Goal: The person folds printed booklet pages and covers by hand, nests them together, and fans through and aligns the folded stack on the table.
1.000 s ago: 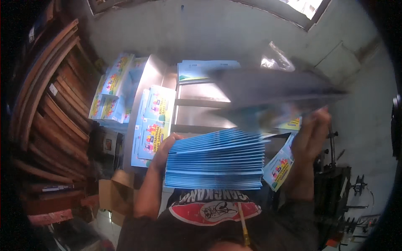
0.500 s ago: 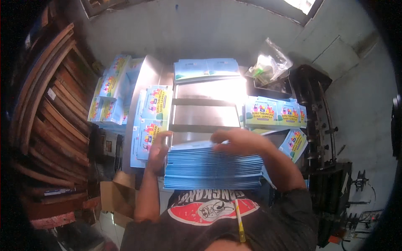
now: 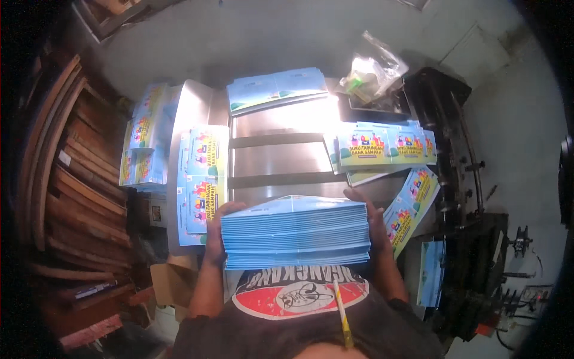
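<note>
A thick stack of light blue printed sheets (image 3: 296, 236) is held against the front of my dark shirt, with its layered edges toward me. The top sheet rises to a slight peak along its middle. My left hand (image 3: 218, 233) presses on the stack's left end, its fingers partly hidden behind it. At the opposite end, my right hand (image 3: 376, 224) clasps the stack with the fingertips showing at the far corner. Between them, the two hands squeeze the pile from its ends.
Beyond the stack lies a metal work surface (image 3: 275, 158) with dark slots. Colourful printed covers (image 3: 203, 179) lie left, more covers (image 3: 373, 146) right, and blue sheets (image 3: 278, 90) at the back. A clear plastic bag (image 3: 376, 72) sits back right. Wooden boards (image 3: 89, 173) lean left; a cardboard box (image 3: 173, 281) stands below.
My right hand has moved from the top of the stack to its right end. My left hand has come lower against the left end. The view has shifted slightly.
</note>
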`<state>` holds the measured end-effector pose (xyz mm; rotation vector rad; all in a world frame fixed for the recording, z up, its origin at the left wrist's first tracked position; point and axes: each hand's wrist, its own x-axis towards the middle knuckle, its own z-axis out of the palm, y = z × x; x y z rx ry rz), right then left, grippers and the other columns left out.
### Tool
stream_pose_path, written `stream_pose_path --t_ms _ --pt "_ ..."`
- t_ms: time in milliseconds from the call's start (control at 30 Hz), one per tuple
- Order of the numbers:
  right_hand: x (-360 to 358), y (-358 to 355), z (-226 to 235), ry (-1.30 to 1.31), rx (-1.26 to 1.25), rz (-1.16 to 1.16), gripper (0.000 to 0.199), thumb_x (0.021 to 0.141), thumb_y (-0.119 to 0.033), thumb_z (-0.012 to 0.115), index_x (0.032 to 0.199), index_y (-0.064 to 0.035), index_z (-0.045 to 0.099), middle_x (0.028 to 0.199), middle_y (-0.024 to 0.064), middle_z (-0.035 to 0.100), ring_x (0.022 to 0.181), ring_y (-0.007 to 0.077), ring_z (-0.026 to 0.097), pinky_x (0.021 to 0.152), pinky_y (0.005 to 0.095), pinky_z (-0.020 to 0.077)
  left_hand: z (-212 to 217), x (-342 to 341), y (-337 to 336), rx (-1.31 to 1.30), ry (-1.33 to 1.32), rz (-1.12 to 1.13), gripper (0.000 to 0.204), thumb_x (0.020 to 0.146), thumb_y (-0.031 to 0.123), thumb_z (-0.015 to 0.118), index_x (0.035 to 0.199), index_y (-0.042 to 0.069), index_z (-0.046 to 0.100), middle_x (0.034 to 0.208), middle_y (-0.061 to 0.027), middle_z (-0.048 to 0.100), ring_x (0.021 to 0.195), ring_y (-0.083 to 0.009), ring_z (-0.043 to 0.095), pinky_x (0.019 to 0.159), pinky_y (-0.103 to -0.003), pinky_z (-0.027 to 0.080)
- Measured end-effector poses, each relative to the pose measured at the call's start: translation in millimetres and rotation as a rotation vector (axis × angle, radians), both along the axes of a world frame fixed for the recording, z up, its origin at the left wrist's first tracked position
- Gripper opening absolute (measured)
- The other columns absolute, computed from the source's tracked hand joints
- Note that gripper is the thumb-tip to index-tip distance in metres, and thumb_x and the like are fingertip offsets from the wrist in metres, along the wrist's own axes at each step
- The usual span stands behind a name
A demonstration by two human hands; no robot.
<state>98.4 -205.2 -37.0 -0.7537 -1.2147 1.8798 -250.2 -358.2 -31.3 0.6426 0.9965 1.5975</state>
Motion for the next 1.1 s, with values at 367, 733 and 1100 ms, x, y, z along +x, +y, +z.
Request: stream_pose_path --t_ms 367,733,1100 --pt "-24.1 28.4 49.2 -0.34 -0.048 -0.271 0.057 0.096 -0.046 0.057 0.135 -0.0058 0.05 0.122 0.02 0.058 0.11 0.0262 0.057 0.092 0.0391 0.0474 43.2 -18.2 29.7 -0.227 -0.059 -0.058 0.039 0.093 0.021 0.056 0.127 0.003 0.048 0.113 -0.015 0.062 0.102 -0.0241 0.063 0.092 -0.038 0.052" --pt "-46.5 -15.9 126.1 -0.97 1.352 0.448 0.026 0.077 -0.016 0.063 0.103 -0.0114 0.064 0.094 0.0031 0.061 0.089 0.02 0.059 0.078 0.0361 0.0444 46.9 -12.4 36.5 -0.194 -0.172 0.012 0.032 0.095 0.019 0.054 0.122 0.003 0.048 0.11 -0.0141 0.062 0.099 -0.0234 0.065 0.087 -0.038 0.055" --pt "-32.3 -1.7 106.5 -0.885 1.443 0.237 0.021 0.08 -0.014 0.066 0.101 -0.0093 0.068 0.102 0.0049 0.069 0.097 0.0207 0.065 0.083 0.0383 0.0503 29.6 -20.3 35.9 -0.181 -0.143 0.036 0.03 0.096 0.017 0.051 0.122 0.002 0.049 0.106 -0.0126 0.063 0.095 -0.0208 0.066 0.082 -0.034 0.056"
